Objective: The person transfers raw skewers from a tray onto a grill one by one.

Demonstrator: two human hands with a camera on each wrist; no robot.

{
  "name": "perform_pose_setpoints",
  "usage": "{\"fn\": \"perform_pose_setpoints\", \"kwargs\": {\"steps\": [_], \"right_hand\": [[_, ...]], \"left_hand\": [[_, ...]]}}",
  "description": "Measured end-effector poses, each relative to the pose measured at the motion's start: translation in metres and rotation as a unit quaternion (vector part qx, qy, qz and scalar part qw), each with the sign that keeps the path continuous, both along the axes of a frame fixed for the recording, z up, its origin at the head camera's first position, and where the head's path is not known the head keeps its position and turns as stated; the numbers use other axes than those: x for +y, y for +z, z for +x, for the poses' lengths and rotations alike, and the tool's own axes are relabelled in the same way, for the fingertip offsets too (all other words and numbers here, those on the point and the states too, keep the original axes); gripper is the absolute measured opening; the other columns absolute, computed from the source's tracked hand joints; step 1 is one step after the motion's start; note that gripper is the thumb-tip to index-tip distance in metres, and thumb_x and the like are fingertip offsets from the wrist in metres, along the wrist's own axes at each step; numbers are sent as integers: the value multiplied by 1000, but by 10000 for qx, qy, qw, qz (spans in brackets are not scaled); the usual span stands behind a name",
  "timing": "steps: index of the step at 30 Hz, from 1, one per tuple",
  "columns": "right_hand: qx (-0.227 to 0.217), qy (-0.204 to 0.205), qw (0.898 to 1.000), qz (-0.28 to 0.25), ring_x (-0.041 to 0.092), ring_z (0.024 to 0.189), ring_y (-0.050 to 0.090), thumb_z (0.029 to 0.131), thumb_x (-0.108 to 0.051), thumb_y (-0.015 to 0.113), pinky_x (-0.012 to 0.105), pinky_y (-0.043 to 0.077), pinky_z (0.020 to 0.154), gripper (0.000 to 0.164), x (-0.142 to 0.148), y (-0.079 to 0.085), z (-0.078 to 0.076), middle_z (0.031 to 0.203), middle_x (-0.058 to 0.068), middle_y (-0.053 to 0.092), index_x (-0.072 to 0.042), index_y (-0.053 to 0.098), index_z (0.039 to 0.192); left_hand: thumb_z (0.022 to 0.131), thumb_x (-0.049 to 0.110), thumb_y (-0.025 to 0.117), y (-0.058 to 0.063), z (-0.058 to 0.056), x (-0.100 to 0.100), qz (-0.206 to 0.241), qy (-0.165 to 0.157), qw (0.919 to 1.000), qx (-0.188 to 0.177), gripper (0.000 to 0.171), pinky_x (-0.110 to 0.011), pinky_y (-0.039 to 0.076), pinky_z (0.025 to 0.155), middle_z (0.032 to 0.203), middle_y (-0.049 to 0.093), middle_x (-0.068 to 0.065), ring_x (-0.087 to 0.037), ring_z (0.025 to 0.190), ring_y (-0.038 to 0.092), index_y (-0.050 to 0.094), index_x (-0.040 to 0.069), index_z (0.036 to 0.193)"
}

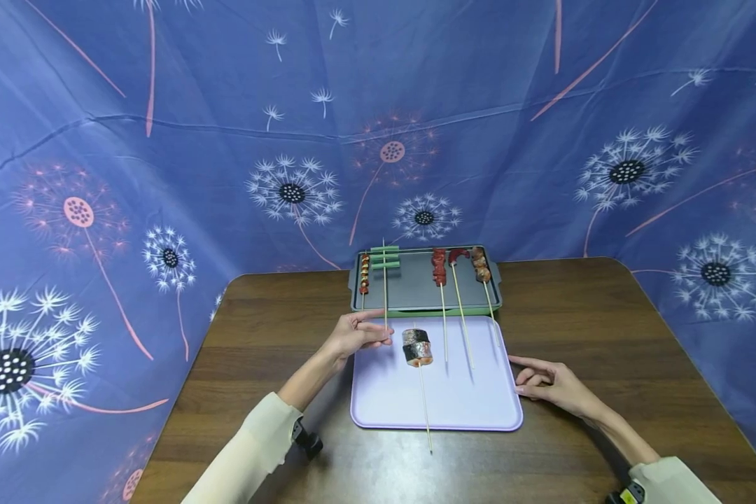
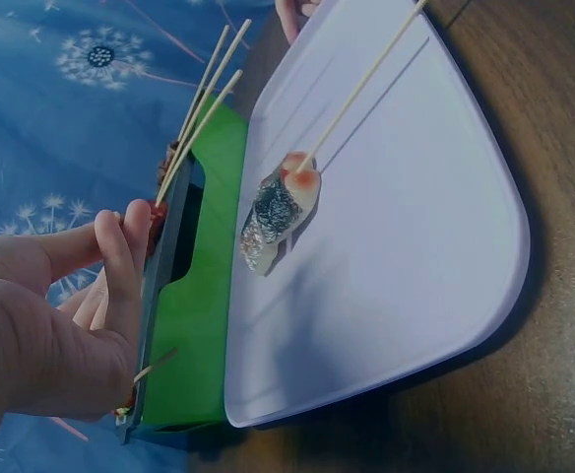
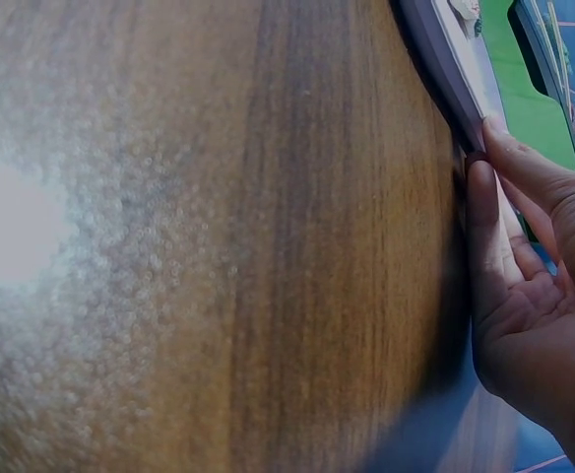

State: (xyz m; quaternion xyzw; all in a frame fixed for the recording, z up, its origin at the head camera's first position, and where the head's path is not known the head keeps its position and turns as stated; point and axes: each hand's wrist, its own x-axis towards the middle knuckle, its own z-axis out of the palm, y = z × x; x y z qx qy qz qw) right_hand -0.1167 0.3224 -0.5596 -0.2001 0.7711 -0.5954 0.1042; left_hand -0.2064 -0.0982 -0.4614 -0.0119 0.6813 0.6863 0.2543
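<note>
In the head view my left hand (image 1: 360,333) pinches the lower stick of a skewer of green pieces (image 1: 386,260), whose top lies over the grill pan's left side. My right hand (image 1: 554,384) grips the right edge of a lilac tray (image 1: 472,402) between thumb and fingers; the right wrist view shows this hand (image 3: 539,266) at the rim. On the tray rests a fish skewer (image 1: 418,348) with dark, silvery skin, its stick reaching past the front rim. The left wrist view shows the fish (image 2: 280,209) too, while the hand hides the held stick there.
A dark grill pan (image 1: 409,290) on a green base (image 2: 194,325) stands behind the tray. On it lie a small mixed skewer (image 1: 364,274), a red meat skewer (image 1: 439,267), a dark-red curled skewer (image 1: 458,255) and a brown meat skewer (image 1: 481,266). Their right-hand sticks overhang the tray.
</note>
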Motion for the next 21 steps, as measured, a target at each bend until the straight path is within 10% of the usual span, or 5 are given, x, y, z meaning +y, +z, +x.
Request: {"fn": "perform_pose_setpoints", "kwargs": {"steps": [21], "right_hand": [[-46,-116,9999,53,-2,79,66,91,3,72,18,54,65,57,-2,1,1,94,6,72,21,46,138]], "left_hand": [[92,-5,70,-6,4,7,-161,79,9996,199,61,-22,61,65,111,73,-28,-12,72,76,48,-2,148]]}}
